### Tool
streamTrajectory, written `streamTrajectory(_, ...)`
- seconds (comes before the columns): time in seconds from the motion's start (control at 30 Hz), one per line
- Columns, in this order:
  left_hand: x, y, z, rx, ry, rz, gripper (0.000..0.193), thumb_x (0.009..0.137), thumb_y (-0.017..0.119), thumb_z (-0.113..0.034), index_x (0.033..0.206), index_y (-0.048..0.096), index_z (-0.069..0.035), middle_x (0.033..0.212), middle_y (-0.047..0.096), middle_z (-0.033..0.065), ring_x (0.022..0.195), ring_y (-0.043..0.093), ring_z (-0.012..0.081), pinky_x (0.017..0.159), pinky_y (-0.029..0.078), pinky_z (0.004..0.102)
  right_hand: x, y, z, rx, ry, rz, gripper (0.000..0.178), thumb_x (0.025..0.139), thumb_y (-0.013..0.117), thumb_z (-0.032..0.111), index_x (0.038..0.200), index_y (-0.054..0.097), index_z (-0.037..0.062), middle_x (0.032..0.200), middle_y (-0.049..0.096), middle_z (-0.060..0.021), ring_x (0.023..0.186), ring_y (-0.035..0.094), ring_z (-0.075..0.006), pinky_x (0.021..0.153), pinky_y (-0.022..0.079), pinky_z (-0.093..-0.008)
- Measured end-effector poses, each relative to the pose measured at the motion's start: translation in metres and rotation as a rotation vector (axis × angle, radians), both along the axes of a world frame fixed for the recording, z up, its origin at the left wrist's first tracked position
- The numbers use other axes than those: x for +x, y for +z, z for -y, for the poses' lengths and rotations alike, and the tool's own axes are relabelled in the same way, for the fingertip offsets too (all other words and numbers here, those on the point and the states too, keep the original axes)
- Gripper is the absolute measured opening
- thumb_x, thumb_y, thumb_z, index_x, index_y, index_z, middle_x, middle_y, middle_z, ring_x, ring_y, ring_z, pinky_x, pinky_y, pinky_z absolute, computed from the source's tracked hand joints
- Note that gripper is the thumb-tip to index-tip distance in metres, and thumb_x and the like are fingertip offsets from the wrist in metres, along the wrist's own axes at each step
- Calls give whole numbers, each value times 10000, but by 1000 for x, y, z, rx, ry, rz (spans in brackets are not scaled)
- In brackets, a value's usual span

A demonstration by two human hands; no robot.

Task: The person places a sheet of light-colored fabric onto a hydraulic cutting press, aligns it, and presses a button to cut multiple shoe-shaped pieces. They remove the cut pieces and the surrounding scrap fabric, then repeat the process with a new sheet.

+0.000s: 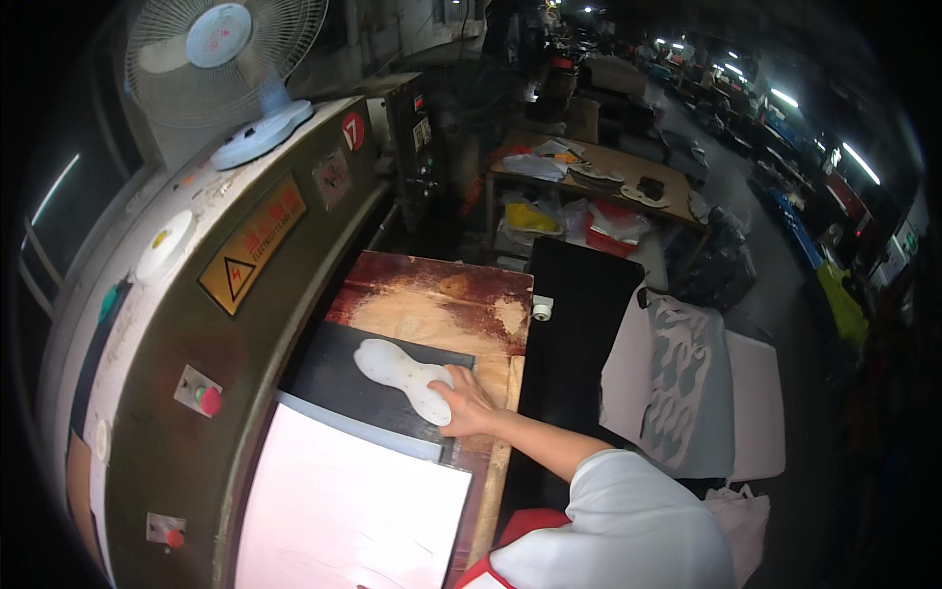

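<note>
A workbench inside a dim factory hall is seen from above. One bare hand, the right hand point(466, 404), is stretched forward from a white sleeve point(628, 510) that enters at the lower right. The hand is laid on the near end of a white sole-shaped cutting die point(400, 376), a flat piece shaped like a shoe sole with a narrow waist. The fingers are held close together and pressed down on the piece, with the thumb on its near edge; whether anything is pinched cannot be told. The left hand is not seen.

The die is placed on a dark sheet point(343, 378), which is spread across a worn wooden cutting board point(442, 304) stained red and brown. Just near of the dark sheet, a pale pink sheet point(353, 510) is laid, covering the near left part of the bench.

To the left, the curved olive-green front of a press machine point(196, 393) is seen, fitted with a yellow warning label point(253, 245) and red push buttons point(209, 400). A white desk fan point(231, 59) is stood on top of it, at the far left. To the right of the board, a grey sheet with cut-out shapes point(682, 383) is draped over a stand. Further back, a cluttered wooden table point(599, 167) is visible.
</note>
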State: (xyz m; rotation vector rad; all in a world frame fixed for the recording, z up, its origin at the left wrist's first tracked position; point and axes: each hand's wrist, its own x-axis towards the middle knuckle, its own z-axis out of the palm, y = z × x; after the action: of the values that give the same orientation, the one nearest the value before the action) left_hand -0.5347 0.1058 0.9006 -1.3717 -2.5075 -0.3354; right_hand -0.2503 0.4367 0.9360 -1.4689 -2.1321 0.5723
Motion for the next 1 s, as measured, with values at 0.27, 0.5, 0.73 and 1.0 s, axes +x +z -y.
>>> streamTrajectory(0.27, 20, 75, -32, -116, -3, 435, 480, 849, 604, -98, 1310, 486, -39, 1387, 396, 239, 1301, 332, 394, 1077, 226, 520, 5, 19, 102, -366, -238, -766, 883, 756, 745, 113, 1432, 191, -10, 1387, 304, -227, 1291, 343, -319, 1073, 314, -443)
streamTrajectory(0.5, 69, 57, -128, 148, -697, 654, 401, 811, 628, -66, 1202, 559, -12, 1207, 565, 182, 1169, 516, 351, 990, 414, 415, -15, 16, 152, -1308, -168, -1547, 501, 920, 574, 86, 1365, 355, 16, 1176, 554, -97, 1121, 523, -203, 982, 418, -364)
streamTrajectory(0.73, 92, 65, -170, 207, -391, 1258, 295, 915, 556, -241, 1098, 653, -32, 1090, 643, 161, 1145, 558, 260, 1042, 366, 399, -44, 2, 145, -1355, -138, -1575, 398, 1003, 414, 303, 1314, 411, 54, 1327, 480, -138, 1230, 457, -252, 1064, 328, -446)
streamTrajectory(1.0, -22, 155, -114, 1284, -200, 548, 466, 1023, 362, -340, 1168, 556, 58, 1072, 627, 142, 984, 619, 219, 874, 515, 338, -35, 9, 166, -1555, -177, -1347, 385, 966, 484, 192, 1315, 414, 44, 1324, 465, -151, 1253, 443, -281, 1064, 330, -493)
